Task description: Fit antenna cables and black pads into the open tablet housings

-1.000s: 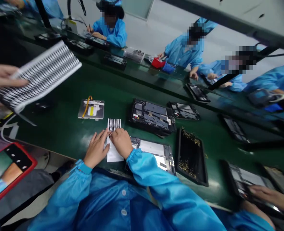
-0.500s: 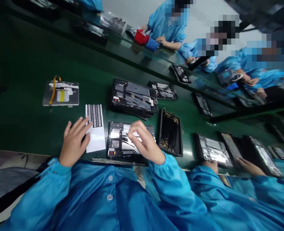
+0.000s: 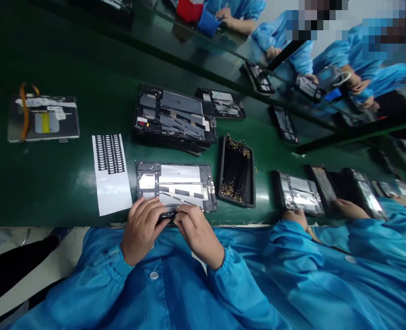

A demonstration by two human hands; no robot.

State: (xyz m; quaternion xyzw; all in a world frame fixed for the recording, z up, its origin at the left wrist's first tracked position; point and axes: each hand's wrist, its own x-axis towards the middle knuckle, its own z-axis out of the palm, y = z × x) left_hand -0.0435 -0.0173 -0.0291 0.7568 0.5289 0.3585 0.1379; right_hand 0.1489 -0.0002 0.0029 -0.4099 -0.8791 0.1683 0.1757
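An opened tablet body lies flat at the table's near edge, its silver inside and dark cables facing up. My left hand is at its near-left edge, fingers bent over the rim and thumb pointing right. My right hand touches the same near edge, thumb and fingertips pinched together close to the left thumb. Whatever is in that pinch is hidden or too small to name. Left of the tablet is a white sheet with rows of small black stickers on its upper half.
Behind the tablet stands a stack of similar bodies, with another tablet body beyond. To the right is a black tray of small brass-coloured screws. A silver panel with an orange ribbon lies far left. A co-worker's hands are nearby on the right.
My left hand has left the sticker sheet and come right to the tablet's near edge. My right hand has lowered from above the tablet to that edge. The view has shifted.
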